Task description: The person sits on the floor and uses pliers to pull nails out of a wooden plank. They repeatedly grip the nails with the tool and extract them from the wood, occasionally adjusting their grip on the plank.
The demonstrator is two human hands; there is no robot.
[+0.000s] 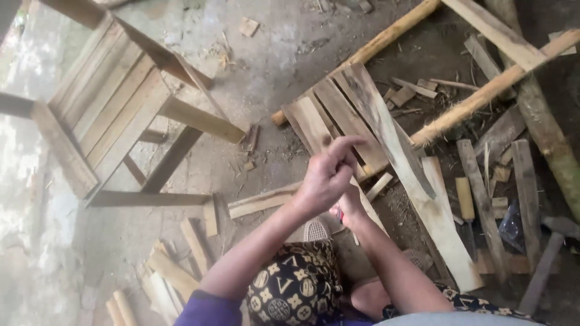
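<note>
Left hand (326,175): raised in the middle of the scene, fingers loosely curled and pinched together at the tips. Whether anything sits between the fingertips cannot be told.

Right hand (348,202): just below and behind the left hand, touching it, largely hidden by it. A small red object (339,212) shows at its near edge; its kind cannot be made out, and whether this hand is closed or spread cannot be told.

Slatted panel (338,118): several pale boards side by side, lying on the dirt floor directly beyond the hands, tilted toward the right.

Long plank (444,232): pale, running from the panel toward the near right.

Wooden frame (115,102): a slatted, chair-like piece with dark legs, lying on its side at the far left, well apart from the hands.

Poles (483,93): two rough round lengths crossing the far right diagonally, beside a flat board.

Chisel with a wooden handle (465,202): on the ground to the right of the long plank, among short offcuts.

Hammer (547,253): dark, at the near right edge.

Offcuts (175,265): short boards and sticks scattered near left.

Sandal (315,229): just beneath the hands, above a patterned dark-and-cream trouser knee (296,284).
</note>
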